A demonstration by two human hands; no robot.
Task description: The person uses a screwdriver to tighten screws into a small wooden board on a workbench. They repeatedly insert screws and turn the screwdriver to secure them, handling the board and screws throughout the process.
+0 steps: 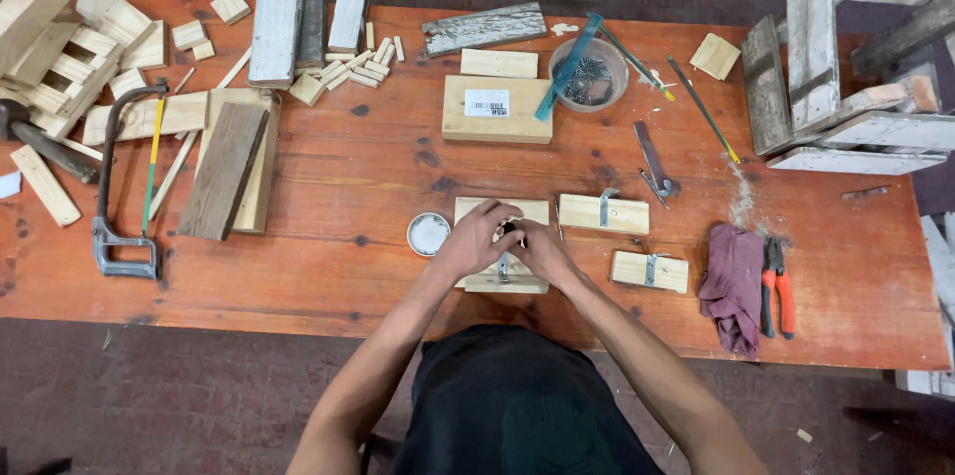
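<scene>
Reddish-brown wooden counter point(328, 266) over a dark floor, seen from above, crowded with offcuts and tools. The person stands at the near edge, both forearms reaching in.

Left hand point(476, 236) and right hand point(542, 248) meet over a pale wooden block point(497, 281) at the front centre of the counter. The fingers of both are curled inward and close together, pinching something small at the block's middle — too small to identify. A small metal bracket point(503, 268) shows on the block just below the fingertips.

Judgement: the step in hand appears to be fitting hardware to this block. Two similar blocks lie to the right, each already carrying a metal bracket — the nearer block point(603, 213) and the farther block point(649, 271). The next move would call for steady alignment of the small part and a firm hold on the block so it does not slide.

Around the work: a round white lid point(429, 233) just left of the left hand; a hacksaw point(124, 187) well apart at far left beside a dark plank point(221, 172); a clear bowl of nails point(587, 74) at the back; a maroon rag point(733, 281) and orange-handled pliers point(777, 286) at right; a weathered wooden crate point(846, 57) at the far right corner.
</scene>
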